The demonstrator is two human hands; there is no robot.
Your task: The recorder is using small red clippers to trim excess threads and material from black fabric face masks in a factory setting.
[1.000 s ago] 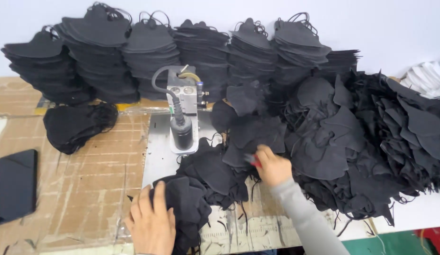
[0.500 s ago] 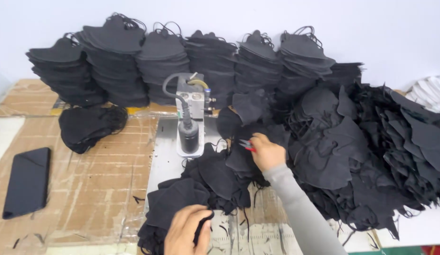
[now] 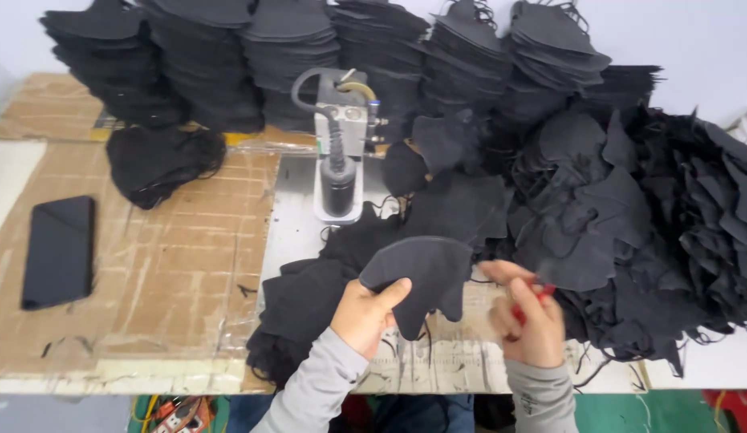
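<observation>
Head view, single frame.

Left hand (image 3: 364,313): closed in a pinch, thumb on top, on the left edge of a black fabric mask (image 3: 426,277), holding it up over the near edge of the desk (image 3: 297,220), at about 6 o'clock in the frame.

Right hand (image 3: 527,314): curled shut around a small red tool (image 3: 540,293); only the red tip shows and its kind cannot be told. This hand sits at 3 o'clock of the held mask, just beside its right edge; contact with the mask cannot be told.

Handling judgement: the mask looks light, soft and limp. It keeps a cupped form but droops below the grip. Not fragile, not slippery. Best taken at the seamed edge or a corner, as the left hand has it; thin loops trail loosely and could snag.

Surroundings: a loose pile of black masks (image 3: 309,305) under and at 9 o'clock of the held one; a larger heap (image 3: 630,232) at 3 o'clock; tall neat stacks (image 3: 293,48) along 12 o'clock; a small grey machine (image 3: 340,152) at 12 o'clock of the hands; cardboard sheet (image 3: 173,265) and a dark phone (image 3: 59,250) at 9 o'clock.
</observation>
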